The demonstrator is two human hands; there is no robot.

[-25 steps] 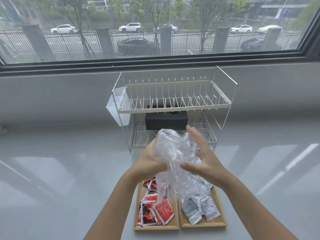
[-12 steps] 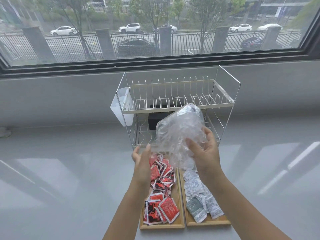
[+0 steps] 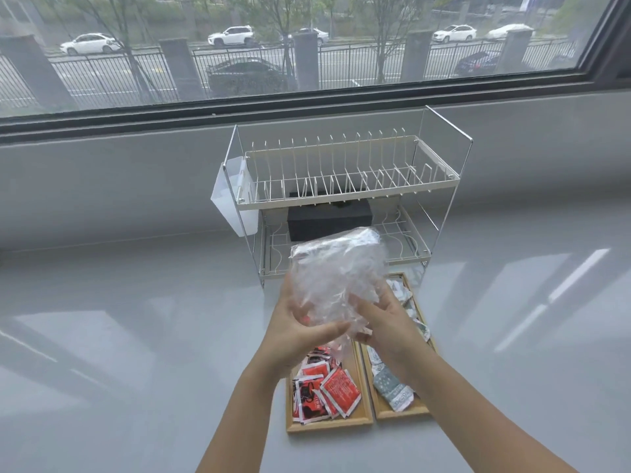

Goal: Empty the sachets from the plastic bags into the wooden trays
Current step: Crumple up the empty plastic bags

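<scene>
Counter bare on both sides; dish rack just behind the wooden trays blocks forward reach.

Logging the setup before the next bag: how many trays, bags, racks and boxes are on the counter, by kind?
Wooden trays: 2 (left tray, right tray)
Plastic bags: 1, the plastic bag held by left hand and right hand
Dish rack: 1
Black box: 1
Total: 5

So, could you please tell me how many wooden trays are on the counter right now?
2. The left tray holds red sachets; the right tray, touching it, holds grey-green sachets. Both hands and the plastic bag cover parts of them.
</scene>
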